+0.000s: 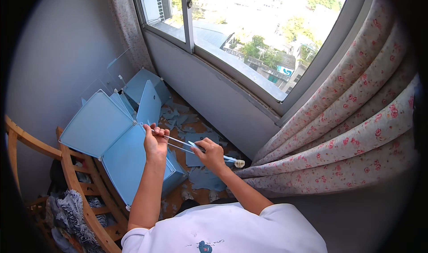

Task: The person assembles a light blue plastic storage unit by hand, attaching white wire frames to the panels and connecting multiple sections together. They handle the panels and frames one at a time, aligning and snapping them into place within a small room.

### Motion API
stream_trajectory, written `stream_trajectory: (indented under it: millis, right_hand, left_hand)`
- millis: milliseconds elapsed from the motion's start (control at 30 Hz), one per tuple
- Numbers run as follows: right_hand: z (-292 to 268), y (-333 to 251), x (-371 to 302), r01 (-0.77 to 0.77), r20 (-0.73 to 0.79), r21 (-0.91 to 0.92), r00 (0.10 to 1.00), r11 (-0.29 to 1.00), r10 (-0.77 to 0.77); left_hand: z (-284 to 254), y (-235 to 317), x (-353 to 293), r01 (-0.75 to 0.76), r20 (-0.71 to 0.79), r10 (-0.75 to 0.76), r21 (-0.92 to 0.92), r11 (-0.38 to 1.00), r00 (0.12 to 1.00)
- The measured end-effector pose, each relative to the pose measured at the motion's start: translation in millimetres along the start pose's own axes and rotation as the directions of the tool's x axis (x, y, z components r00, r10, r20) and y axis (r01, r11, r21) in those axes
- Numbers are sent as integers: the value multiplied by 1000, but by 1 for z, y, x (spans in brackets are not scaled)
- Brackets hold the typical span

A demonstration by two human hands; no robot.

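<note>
Frame (178, 141) of thin pale rods, one in number, hangs in mid-air at the centre of the view, two rods showing between the hands and one whitish connector (240, 164) at its four o'clock end. The left hand (157, 142) has its fingers curled around the ten o'clock end; the right hand (211, 154) pinches narrowly on one small pale-blue piece (193, 144) against the rods, and whether that is a strip of sheet or a tool I cannot tell. The step in hand looks like working along the rods with the right hand while the left steadies them; the next move would call for a firm left hold and small, controlled right-hand motion. Outward from there, at least four blue panels can be counted: a large one (96, 124) towards ten o'clock, another (125, 168) towards eight, an upright one (150, 102) towards eleven, and a box-like one (141, 84) behind it. Torn blue scraps (178, 118) litter the floor towards twelve, too overlapped to count. Farther out are one wooden railing (87, 199) at eight, one window (189, 21) at twelve, and two flowered curtains (356, 132), at three and eleven.
</note>
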State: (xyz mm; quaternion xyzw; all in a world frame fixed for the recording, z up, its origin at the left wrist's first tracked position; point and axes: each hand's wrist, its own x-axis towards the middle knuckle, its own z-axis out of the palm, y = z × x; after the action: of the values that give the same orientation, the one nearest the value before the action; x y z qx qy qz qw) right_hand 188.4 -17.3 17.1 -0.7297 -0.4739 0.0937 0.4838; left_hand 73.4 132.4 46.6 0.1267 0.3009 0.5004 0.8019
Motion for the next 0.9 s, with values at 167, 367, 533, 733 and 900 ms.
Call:
stream_trajectory:
  millis: [167, 367, 533, 733, 900]
  right_hand:
    - [-4, -2, -1, -26, -103, 49, 994, 998, 31]
    - [-2, -3, -2, 124, -249, 21, 962, 992, -115]
    - [-6, -5, 8, 85, -316, 237, 949, 968, -6]
    - [-15, 11, 19, -155, -132, 670, 937, 726, 322]
    - [-25, 30, 24, -175, -53, 913, 845, 369, 531]
  left_hand:
    - [8, -33, -23, 97, 70, -99, 34, 995, 993]
    - [13, -36, -13, 95, -14, -95, 8, 995, 995]
    - [15, -29, -7, 94, -95, -96, -29, 995, 991]
    - [18, -32, 2, 91, -16, -93, -85, 992, 996]
    - [15, -22, 3, 18, -31, -19, -14, 1000, 999]
